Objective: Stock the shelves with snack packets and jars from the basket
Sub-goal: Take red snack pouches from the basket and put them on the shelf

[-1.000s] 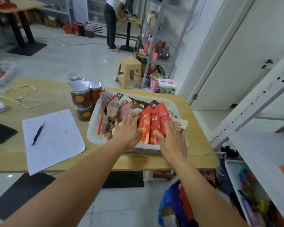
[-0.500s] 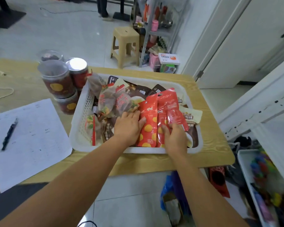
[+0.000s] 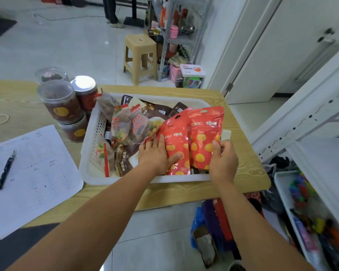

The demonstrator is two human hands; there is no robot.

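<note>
A white plastic basket point(image 3: 90, 133) full of snack packets sits on a wooden table point(image 3: 241, 133). Two red packets with yellow dots stand raised at its near right. My left hand point(image 3: 155, 155) grips the left red packet point(image 3: 176, 143), thumb across its front. My right hand point(image 3: 222, 161) grips the right red packet point(image 3: 204, 132) at its lower right edge. Brown and clear packets point(image 3: 129, 126) fill the rest of the basket. Several clear jars point(image 3: 61, 102) of dark snacks with yellow labels stand stacked left of the basket.
A sheet of paper point(image 3: 37, 173) with a pen point(image 3: 7, 169) lies on the table at left. A white shelf frame point(image 3: 301, 122) rises at right, with a bin of colourful items point(image 3: 305, 202) below. A beige stool point(image 3: 140, 55), a metal rack point(image 3: 176, 32) and a person's legs point(image 3: 111, 10) are beyond.
Both hands have closed on the red packets and lifted them up from the pile. The camera has moved closer and tilted down toward the basket.
</note>
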